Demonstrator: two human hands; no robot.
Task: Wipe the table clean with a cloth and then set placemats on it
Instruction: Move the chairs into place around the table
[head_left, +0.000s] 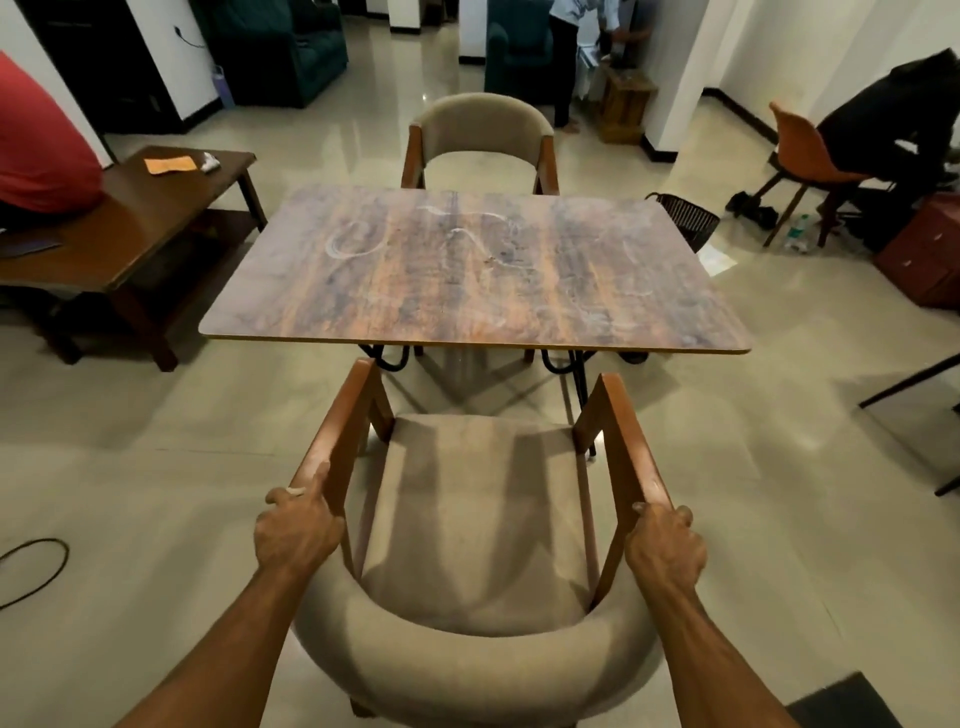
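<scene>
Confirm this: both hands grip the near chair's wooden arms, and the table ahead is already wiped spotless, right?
Not spotless. The head view shows white smears across the table top. The rest holds: the left hand and right hand grip the wooden arms of the near chair.

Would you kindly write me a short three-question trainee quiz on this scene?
1. Fill the gap: the table bears white ____ on its top.
2. True or false: a placemat already lies on the table.
3. What do the left hand and right hand grip? A) the near chair's armrests B) the table's edge C) a cloth

Key: 1 smears; 2 false; 3 A.
</scene>
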